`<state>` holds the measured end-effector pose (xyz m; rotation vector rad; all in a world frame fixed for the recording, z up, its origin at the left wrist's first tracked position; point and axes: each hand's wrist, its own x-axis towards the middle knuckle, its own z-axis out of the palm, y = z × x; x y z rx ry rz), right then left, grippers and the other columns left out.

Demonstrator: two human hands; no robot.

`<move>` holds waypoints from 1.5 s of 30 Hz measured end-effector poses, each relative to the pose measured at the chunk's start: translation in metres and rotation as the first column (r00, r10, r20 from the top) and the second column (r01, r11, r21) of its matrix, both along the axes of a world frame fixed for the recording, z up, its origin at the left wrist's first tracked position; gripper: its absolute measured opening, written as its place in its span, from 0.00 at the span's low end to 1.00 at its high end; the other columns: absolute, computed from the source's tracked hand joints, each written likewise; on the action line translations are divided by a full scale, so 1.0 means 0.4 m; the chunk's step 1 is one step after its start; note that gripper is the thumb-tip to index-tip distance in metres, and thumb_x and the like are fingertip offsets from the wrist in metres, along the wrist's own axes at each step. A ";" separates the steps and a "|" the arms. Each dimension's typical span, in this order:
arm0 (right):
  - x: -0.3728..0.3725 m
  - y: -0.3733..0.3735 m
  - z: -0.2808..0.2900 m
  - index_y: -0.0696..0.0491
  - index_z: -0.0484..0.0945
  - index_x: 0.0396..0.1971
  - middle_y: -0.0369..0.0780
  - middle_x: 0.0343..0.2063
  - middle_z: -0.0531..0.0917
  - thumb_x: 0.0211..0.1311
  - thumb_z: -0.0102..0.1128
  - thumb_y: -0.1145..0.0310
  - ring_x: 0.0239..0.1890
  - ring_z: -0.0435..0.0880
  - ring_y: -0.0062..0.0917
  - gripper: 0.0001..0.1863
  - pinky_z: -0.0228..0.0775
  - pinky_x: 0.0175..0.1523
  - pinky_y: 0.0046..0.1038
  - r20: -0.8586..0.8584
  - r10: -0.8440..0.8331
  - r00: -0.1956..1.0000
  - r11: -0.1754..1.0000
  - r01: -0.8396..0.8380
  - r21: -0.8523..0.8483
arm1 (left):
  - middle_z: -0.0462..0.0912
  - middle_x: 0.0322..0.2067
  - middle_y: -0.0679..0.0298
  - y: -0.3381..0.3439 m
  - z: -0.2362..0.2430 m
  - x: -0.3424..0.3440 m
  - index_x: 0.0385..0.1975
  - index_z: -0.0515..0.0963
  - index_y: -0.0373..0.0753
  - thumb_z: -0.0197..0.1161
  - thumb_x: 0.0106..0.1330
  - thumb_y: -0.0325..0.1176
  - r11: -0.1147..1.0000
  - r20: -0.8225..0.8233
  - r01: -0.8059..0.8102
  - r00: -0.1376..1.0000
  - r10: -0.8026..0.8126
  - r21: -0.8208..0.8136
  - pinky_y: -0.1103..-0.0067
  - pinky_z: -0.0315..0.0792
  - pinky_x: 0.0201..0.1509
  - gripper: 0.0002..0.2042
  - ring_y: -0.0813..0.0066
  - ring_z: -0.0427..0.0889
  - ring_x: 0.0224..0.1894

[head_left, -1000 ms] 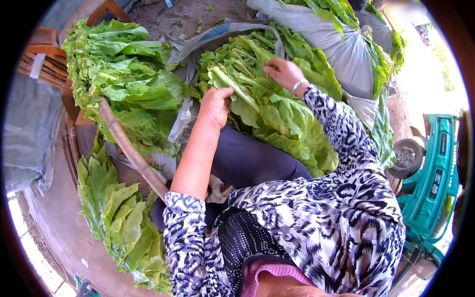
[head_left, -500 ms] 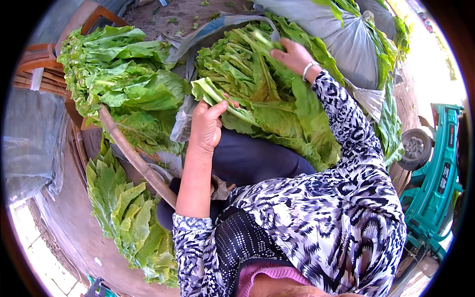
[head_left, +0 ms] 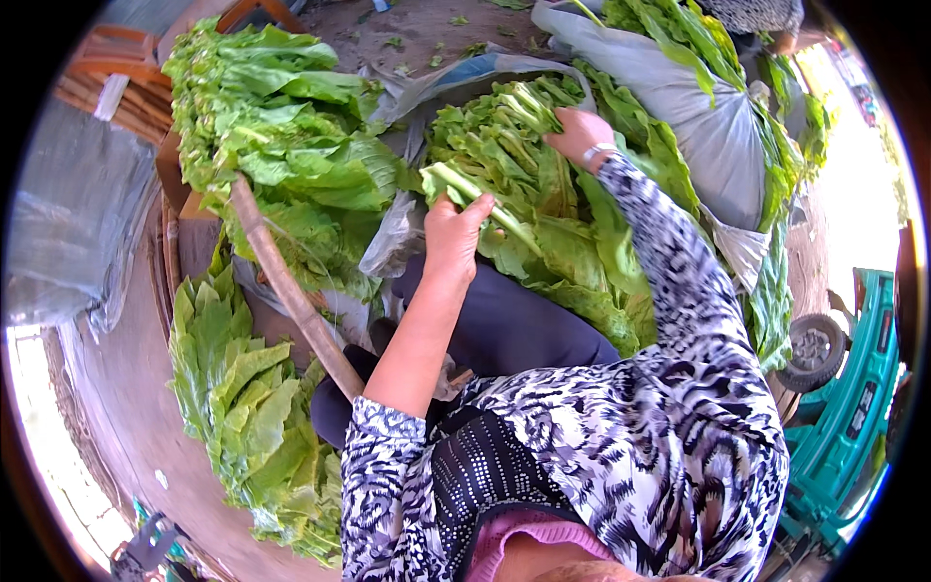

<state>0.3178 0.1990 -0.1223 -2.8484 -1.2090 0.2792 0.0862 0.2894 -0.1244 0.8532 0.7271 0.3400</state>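
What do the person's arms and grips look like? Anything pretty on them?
The left sleeve and right sleeve have a splotchy black, white and purplish-grey pattern. The left one ends around the elbow; the right reaches a pale bracelet at the wrist. The left grip and right grip wear no gloves.

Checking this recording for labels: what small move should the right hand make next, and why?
Probably the right hand should draw from the leaf pile toward the left hand: the left holds leaf stalks over the pile's near side, and the right is at the pile's stems, though whether it grips any is unclear.
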 end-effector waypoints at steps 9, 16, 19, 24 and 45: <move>-0.325 0.009 0.015 0.57 0.65 0.46 0.53 0.31 0.78 0.58 0.53 0.57 0.36 0.78 0.47 0.22 0.69 0.38 0.40 -0.265 0.246 0.932 0.873 -0.094 0.478 | 0.76 0.41 0.62 0.016 0.008 -0.018 0.47 0.69 0.32 0.59 0.50 0.26 0.997 0.276 -0.076 0.959 0.069 0.013 0.77 0.67 0.50 0.21 0.73 0.73 0.44; -0.357 -0.026 0.135 0.59 0.55 0.61 0.54 0.45 0.75 0.50 0.62 0.56 0.45 0.77 0.44 0.41 0.69 0.50 0.34 -0.408 0.367 0.836 0.919 -0.257 0.299 | 0.76 0.34 0.68 0.030 0.023 -0.033 0.38 0.73 0.35 0.59 0.56 0.25 0.963 0.264 -0.257 0.937 0.228 0.079 0.80 0.69 0.42 0.10 0.79 0.74 0.36; -0.330 -0.016 0.142 0.62 0.57 0.60 0.42 0.46 0.76 0.50 0.66 0.64 0.46 0.74 0.26 0.39 0.63 0.55 0.25 -0.808 0.290 0.513 0.956 -0.108 0.274 | 0.76 0.34 0.68 0.061 0.068 -0.049 0.38 0.73 0.35 0.59 0.56 0.25 0.967 0.220 -0.175 0.966 0.132 0.187 0.80 0.69 0.41 0.10 0.79 0.74 0.35; -0.318 0.042 0.185 0.61 0.67 0.53 0.38 0.41 0.78 0.52 0.63 0.71 0.44 0.76 0.20 0.27 0.68 0.50 0.22 -0.910 0.246 0.333 0.968 -0.038 0.247 | 0.79 0.33 0.58 0.257 0.199 -0.230 0.41 0.73 0.31 0.60 0.57 0.37 0.804 -0.109 0.209 0.978 -0.179 0.557 0.80 0.72 0.41 0.17 0.74 0.78 0.35; -0.156 0.125 0.409 0.62 0.69 0.49 0.37 0.40 0.78 0.54 0.61 0.73 0.39 0.78 0.18 0.22 0.72 0.45 0.22 -0.947 0.269 0.176 0.933 0.198 0.301 | 0.64 0.14 0.71 0.612 -0.100 -0.418 0.32 0.71 0.39 0.55 0.63 0.36 0.914 0.061 -0.357 0.934 0.352 0.193 0.84 0.56 0.15 0.07 0.83 0.60 0.13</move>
